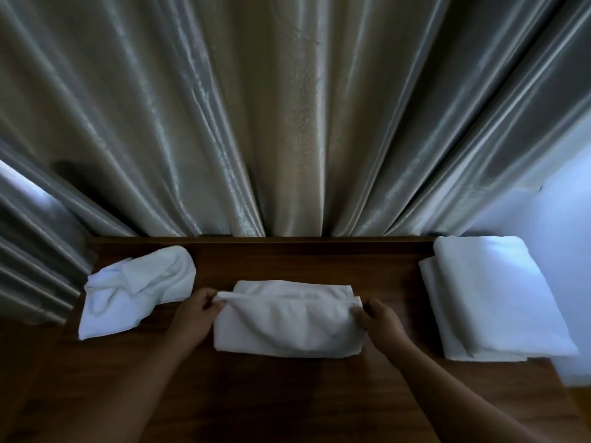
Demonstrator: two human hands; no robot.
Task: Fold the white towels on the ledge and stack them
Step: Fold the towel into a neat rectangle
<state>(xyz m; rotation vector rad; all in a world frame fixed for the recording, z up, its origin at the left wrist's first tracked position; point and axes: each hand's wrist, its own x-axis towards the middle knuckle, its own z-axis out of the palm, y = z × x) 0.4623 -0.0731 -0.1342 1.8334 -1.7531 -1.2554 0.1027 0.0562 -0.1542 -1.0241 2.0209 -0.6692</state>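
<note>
1. Where the scene is closed off beyond both hands, a pleated grey-beige curtain (287, 123) is seen hanging down to the far edge of the surface, with a pale wall (563, 225) lit bluish beyond the right hand.
2. A dark wooden ledge (287, 404) is spread beneath and around the hands, edged by a raised strip at its far side, just under the curtain hem.
3. A stack of folded white towels (499, 298) is set flat on the ledge, well to the right of the right hand.
4. A partly folded white towel (281, 327) is laid between the two hands, its upper layer lifted along a hem.
5. A crumpled white towel (137, 292) is left unfolded just beyond and to the left of the left hand.
6. The towel's left corner is pinched by the left hand (195, 314), fingers closed on the hem.
7. The right corner is gripped likewise by the right hand (380, 321), fingers closed on the cloth.
</note>
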